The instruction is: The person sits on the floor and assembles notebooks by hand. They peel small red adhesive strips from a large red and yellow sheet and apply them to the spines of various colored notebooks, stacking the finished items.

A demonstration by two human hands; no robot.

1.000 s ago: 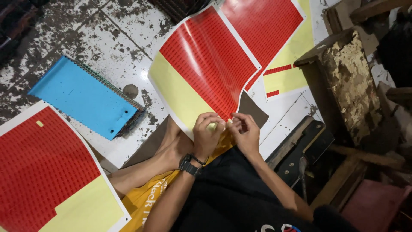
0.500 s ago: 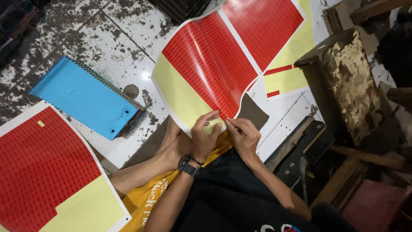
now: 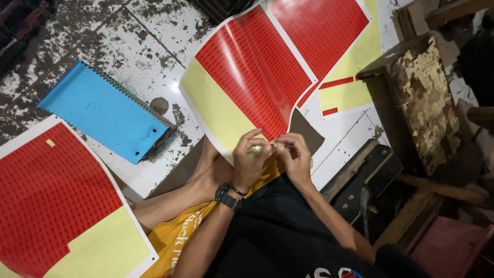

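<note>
floor: white tiles, worn and stained | red-and-yellow sheet: curled up off the floor, near corner at both hands | blue notebook: flat on floor, well left of hands | left hand: fingers pinching sheet's lower corner | right hand: fingers pressed together on same corner, touching the left | wristwatch: on left wrist

Both hands together, fingers pinched

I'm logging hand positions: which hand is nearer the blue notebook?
Left. The left hand lies closer to the blue notebook; the right hand sits farther beyond it.
</note>
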